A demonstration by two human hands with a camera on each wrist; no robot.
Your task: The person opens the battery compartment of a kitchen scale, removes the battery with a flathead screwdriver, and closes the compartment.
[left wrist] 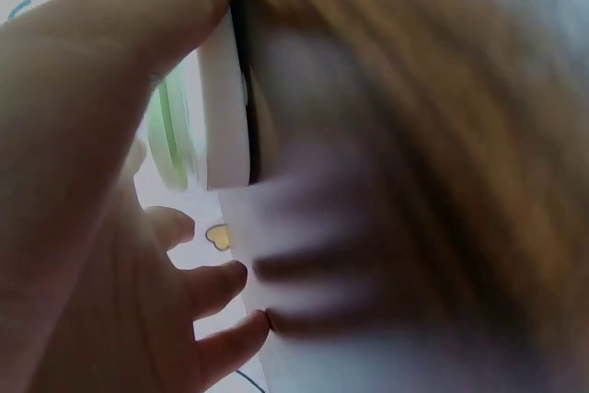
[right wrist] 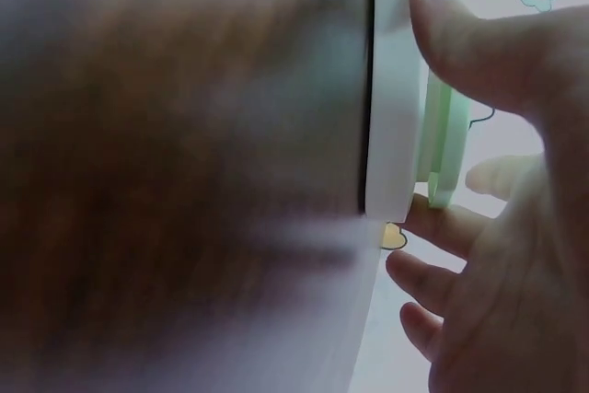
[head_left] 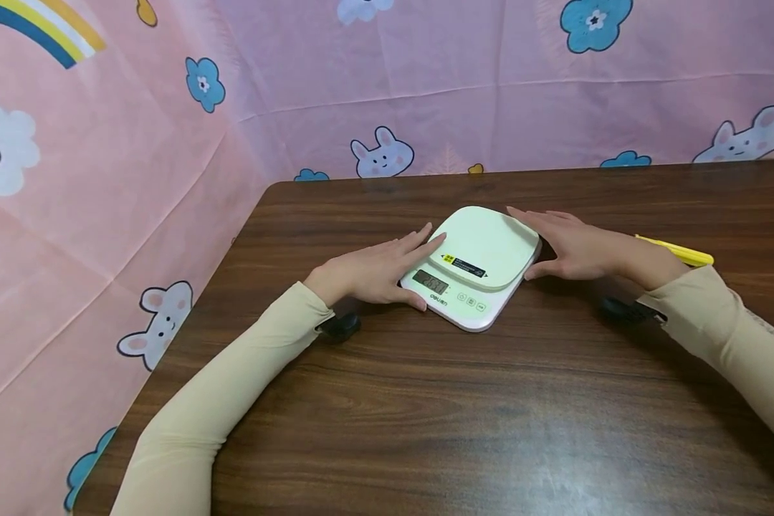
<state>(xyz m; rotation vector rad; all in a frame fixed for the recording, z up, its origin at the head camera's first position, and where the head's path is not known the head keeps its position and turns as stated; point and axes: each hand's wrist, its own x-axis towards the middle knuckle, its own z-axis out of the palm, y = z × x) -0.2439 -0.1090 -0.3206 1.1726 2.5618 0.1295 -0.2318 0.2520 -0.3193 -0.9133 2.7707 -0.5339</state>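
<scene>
On the brown table lies a white kitchen scale (head_left: 484,247), turned at an angle, with dark digits on its small display (head_left: 431,282). My left hand (head_left: 380,272) is at its left side, index finger reaching over the weighing plate. In the left wrist view, the left thumb (left wrist: 175,16) touches the scale's side wall (left wrist: 224,108), while other fingers spread past it. At the opposite side is my right hand (head_left: 574,244), its fingers loosely extended by the far right corner. Its thumb (right wrist: 451,29) touches the scale's edge (right wrist: 391,108) in the right wrist view.
A yellow-handled tool (head_left: 684,253) lies behind the right wrist, partly hidden by it. Dark wrist cameras (head_left: 340,326) hang below both sleeves. A pink patterned cloth (head_left: 438,93) hangs along the back and left of the table (head_left: 426,430).
</scene>
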